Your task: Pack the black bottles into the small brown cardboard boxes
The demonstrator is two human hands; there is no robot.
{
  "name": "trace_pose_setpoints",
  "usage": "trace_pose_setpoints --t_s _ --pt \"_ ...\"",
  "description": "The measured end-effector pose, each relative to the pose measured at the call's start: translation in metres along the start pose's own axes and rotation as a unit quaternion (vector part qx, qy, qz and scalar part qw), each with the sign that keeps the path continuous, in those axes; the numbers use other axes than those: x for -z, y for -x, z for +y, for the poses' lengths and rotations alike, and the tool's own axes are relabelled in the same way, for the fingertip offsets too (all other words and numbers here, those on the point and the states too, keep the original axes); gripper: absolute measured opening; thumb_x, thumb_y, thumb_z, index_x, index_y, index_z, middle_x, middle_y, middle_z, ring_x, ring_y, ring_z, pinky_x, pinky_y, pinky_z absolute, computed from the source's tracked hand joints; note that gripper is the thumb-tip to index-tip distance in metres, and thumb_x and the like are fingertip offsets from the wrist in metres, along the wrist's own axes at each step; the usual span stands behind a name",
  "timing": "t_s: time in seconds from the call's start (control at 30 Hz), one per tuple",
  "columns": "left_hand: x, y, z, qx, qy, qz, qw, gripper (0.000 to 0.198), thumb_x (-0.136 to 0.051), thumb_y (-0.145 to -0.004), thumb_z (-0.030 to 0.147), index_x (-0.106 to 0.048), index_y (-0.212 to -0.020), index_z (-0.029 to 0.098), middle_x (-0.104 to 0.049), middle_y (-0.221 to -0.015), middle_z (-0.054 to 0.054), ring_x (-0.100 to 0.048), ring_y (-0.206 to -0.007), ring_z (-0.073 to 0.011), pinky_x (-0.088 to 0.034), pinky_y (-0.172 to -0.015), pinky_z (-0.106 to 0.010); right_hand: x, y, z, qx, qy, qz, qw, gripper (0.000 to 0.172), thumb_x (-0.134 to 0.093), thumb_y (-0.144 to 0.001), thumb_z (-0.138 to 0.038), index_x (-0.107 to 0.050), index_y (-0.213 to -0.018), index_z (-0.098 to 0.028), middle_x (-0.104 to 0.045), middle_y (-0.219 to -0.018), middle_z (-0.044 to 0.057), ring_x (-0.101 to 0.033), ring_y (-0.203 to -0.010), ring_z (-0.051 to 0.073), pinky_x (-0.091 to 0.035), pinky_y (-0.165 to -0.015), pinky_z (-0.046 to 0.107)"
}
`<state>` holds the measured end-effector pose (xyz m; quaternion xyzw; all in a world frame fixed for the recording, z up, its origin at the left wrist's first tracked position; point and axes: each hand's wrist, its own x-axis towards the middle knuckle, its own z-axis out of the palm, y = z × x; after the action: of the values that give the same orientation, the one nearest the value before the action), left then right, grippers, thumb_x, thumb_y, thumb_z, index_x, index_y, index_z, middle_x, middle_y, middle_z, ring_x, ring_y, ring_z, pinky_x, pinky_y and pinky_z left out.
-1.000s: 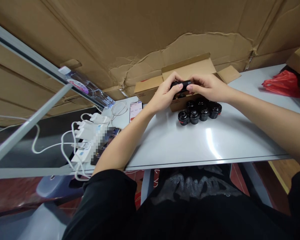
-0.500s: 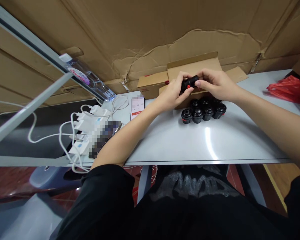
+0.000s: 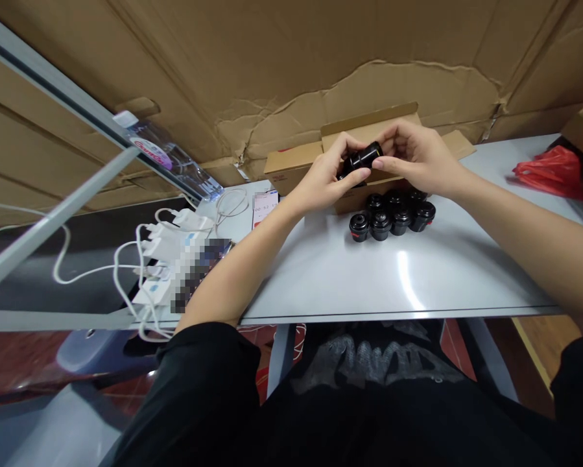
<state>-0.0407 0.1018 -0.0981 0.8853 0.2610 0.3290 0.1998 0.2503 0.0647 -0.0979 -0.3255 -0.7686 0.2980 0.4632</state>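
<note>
Left hand (image 3: 323, 181) and right hand (image 3: 417, 155) curled, fingertips pinching glossy black cylinder (image 3: 364, 157) over open brown cardboard box (image 3: 294, 167); steady two-handed fingertip hold suits small part.

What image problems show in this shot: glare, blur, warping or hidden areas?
In the head view, a bright glare streak marks the pale grey tabletop; the wide lens slants and warps the grey metal rail; a pixelated mosaic patch hides a dark flat object; the small black cylindrical part between the left hand and right hand looks reasonably sharp.
</note>
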Motion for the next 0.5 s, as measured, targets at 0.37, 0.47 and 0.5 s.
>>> trace_pose_setpoints --t_s 0.37,0.47,0.5 --pt "0.007 0.003 0.019 -0.003 -0.058 -0.002 0.998 0.047 -0.086 -0.106 0.04 -0.076 -0.151 0.026 -0.091 -0.142 -0.015 -0.084 -0.126 -0.0343 -0.067 -0.117 -0.053 -0.011 0.006 -0.003 0.008 0.042 0.02 0.999 0.075 -0.1 -0.101 -0.097 -0.088 -0.138 -0.033 -0.085 -0.113 0.012 -0.081 -0.11 0.042 -0.074 -0.098 0.061" --pt "0.012 0.001 0.023 0.008 -0.02 -0.021 1.0 0.043 -0.084 -0.11 0.048 -0.077 -0.147 0.028 -0.093 -0.142 -0.014 -0.085 -0.12 -0.0311 -0.069 -0.108 -0.05 -0.009 0.006 -0.005 0.011 0.057 0.031 0.998 0.076 -0.1 -0.101 -0.096 -0.089 -0.14 -0.033 -0.085 -0.113 0.011 -0.08 -0.108 0.042 -0.073 -0.1 0.062" --pt "0.014 0.0 0.023 0.012 -0.009 -0.024 1.0 0.042 -0.084 -0.111 0.051 -0.077 -0.145 0.028 -0.093 -0.142 -0.014 -0.085 -0.119 -0.0303 -0.069 -0.105 -0.049 -0.009 0.006 -0.006 0.013 0.06 0.032 0.998 0.077 -0.1 -0.1 -0.097 -0.089 -0.141 -0.033 -0.086 -0.114 0.011 -0.081 -0.108 0.042 -0.073 -0.101 0.063"
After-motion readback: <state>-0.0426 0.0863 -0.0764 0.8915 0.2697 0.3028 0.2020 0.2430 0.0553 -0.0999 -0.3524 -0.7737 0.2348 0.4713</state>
